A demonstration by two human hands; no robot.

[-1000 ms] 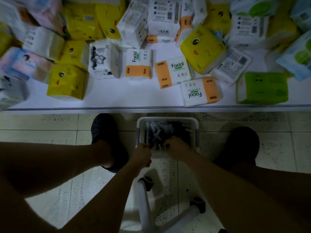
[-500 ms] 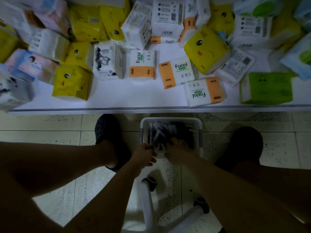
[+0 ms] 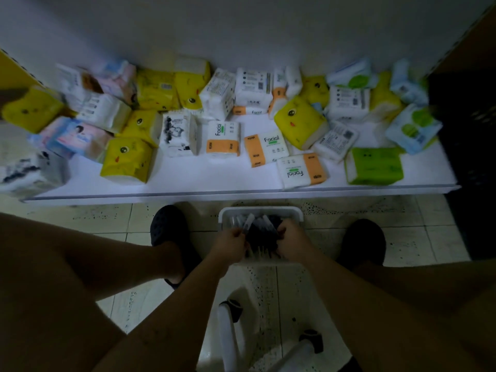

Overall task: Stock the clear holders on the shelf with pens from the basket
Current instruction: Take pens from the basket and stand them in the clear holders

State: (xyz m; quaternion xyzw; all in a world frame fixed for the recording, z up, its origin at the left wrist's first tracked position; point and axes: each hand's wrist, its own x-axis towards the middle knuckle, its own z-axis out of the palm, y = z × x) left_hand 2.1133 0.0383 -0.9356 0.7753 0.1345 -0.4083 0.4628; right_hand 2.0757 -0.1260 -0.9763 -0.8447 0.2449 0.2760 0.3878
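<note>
both hands have moved deeper into the basket (image 3: 261, 209), which stands on the floor (image 3: 107, 224). left hand (image 3: 230, 244) and right hand (image 3: 291, 242) each grip the pens (image 3: 261, 233) bunched inside it. beyond, the shelf (image 3: 214, 183) carries tissue packs (image 3: 222, 139).

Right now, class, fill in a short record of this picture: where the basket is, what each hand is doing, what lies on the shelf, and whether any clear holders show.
basket: white, on the tiled floor just in front of the shelf
pens: mostly dark, jumbled in the basket
left hand: in the basket, fingers curled round pens
right hand: in the basket, gripping a dark bunch of pens
shelf: white, holds tissue packs
clear holders: none in view
</note>
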